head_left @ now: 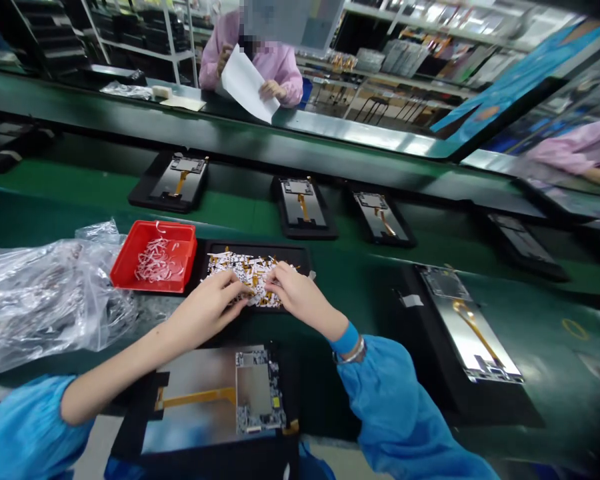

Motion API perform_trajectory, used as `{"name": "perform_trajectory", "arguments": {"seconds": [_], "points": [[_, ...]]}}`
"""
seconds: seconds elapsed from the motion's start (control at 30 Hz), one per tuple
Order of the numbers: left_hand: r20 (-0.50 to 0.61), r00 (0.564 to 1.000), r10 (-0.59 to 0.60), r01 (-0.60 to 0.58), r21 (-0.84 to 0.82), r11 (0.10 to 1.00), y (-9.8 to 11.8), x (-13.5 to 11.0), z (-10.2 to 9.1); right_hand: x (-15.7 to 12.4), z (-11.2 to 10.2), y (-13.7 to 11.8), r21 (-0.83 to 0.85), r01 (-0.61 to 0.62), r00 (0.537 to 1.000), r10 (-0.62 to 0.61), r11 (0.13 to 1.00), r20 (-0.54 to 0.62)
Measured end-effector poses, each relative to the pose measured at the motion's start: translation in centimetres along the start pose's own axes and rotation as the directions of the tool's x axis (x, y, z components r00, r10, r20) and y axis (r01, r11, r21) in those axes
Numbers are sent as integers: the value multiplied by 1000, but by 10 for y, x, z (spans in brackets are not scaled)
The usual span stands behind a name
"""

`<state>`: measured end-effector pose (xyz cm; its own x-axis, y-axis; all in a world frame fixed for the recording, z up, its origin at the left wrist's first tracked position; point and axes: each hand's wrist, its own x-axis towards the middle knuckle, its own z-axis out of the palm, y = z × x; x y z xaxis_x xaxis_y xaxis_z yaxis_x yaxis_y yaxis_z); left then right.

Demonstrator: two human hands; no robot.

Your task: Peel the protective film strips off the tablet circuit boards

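Red bin [189, 259] between plastic bags [55, 293] and black tray [301, 255]; left hand [213, 299], right hand [305, 294] over parts [251, 268], grips unclear.

Small white and amber strips [255, 268] are lying flat in a loose, tangled heap inside the black tray [301, 255], spreading across most of its floor.

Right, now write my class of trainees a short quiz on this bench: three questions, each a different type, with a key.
1. What colour is the box of thin white strips?
A) blue B) red C) yellow
2. True or false: the left hand and right hand are both at the black tray.
3. Fill the gap: left of the box lies crumpled, clear ____.

Key: 1 B; 2 true; 3 plastic.
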<state>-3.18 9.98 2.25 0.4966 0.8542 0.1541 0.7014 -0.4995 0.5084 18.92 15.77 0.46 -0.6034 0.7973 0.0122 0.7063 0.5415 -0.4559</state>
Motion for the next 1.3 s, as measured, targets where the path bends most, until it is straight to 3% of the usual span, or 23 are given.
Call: {"name": "perform_trajectory", "arguments": {"seconds": [0.27,0.5,0.73,0.8,0.87,0.93,1.0,1.17,1.3], "points": [[11,1000,-17,17,28,999,-10,35,13,-1,-2,2,37,-9,999,10,999,-30],[25,999,-36,40,-169,985,-10,41,16,-11,-5,1,230,78,985,-39,970,-170],[79,985,-155,173,-363,915,-10,38,13,-23,-4,-13,-35,118,965,-123,992,-231],[37,983,-182,183,-357,916,-9,36,11,-23,-5,-15,-15,81,969,-83,997,-231],[-1,982,-188,177,-337,925,-9,34,7,-22,-6,-14,176,17,965,30,984,-261],[-22,984,-175,159,-316,935,-11,31,3,-21,-7,-11,515,-44,952,193,856,-238],[-59,985,-160,137,-292,947,-12,29,1,-22,-9,-9,755,-84,949,282,650,-137],[-142,988,-52,7,-299,954,4,24,2,-30,-9,-18,927,-144,966,252,347,56],[-146,987,60,-111,-369,923,28,18,4,-36,-5,-32,983,-101,961,271,155,56]]}}
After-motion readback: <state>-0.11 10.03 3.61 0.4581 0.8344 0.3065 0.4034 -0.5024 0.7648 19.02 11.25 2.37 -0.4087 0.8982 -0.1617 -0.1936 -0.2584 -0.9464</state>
